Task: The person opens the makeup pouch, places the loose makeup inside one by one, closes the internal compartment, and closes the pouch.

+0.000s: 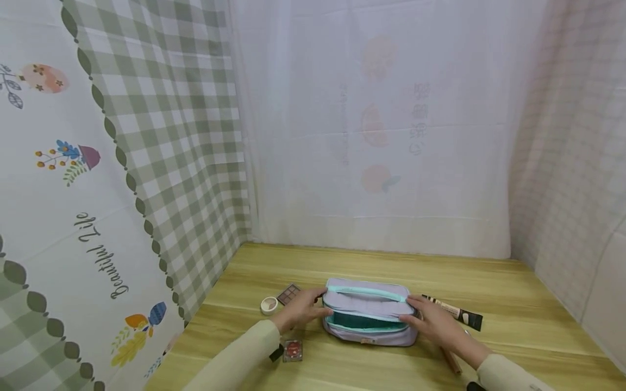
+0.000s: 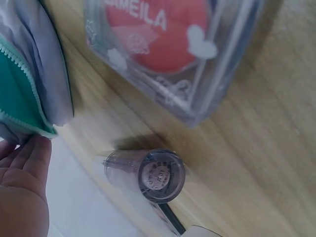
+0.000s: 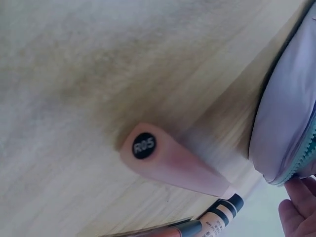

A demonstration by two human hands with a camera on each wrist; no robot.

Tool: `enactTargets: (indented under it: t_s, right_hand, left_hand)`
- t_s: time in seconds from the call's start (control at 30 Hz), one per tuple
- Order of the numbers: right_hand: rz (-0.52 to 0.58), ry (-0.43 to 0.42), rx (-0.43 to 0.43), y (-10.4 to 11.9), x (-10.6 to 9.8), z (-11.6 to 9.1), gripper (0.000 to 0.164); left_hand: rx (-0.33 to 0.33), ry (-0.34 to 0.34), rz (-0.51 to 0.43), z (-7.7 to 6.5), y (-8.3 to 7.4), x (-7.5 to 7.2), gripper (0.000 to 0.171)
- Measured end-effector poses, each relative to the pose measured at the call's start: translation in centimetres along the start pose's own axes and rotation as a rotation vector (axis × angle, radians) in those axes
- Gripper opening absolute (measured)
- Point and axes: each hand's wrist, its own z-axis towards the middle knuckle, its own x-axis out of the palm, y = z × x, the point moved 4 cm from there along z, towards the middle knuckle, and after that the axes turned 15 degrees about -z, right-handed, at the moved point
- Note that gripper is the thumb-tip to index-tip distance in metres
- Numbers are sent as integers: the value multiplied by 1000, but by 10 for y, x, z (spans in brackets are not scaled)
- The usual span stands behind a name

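A lilac cosmetic pouch with a mint handle and mint zip lies on the table, its zip undone and green lining showing. My left hand grips its left end, thumb near the opening. At the opposite end, my right hand holds the pouch with the thumb by the zip edge. In the left wrist view the fingers pinch the corner where the zip ends. Fingertips touch the zip corner in the right wrist view. What lies inside the pouch is hidden.
Left of the pouch lie a brown palette, a round compact, a clear-cased red compact and a clear-ended tube. To the right are a beige-and-black tube and a pinkish tube marked R05. Cloth hangs around the table.
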Motion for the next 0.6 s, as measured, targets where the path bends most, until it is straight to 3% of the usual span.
enactTargets:
  t_s: [0.37, 0.6]
  right_hand:
    - [193, 18, 118, -5, -14, 10, 66]
    - [268, 68, 173, -6, -21, 15, 63]
  left_hand:
    - [53, -41, -8, 7, -9, -5, 64]
    - [29, -72, -26, 15, -17, -8, 63]
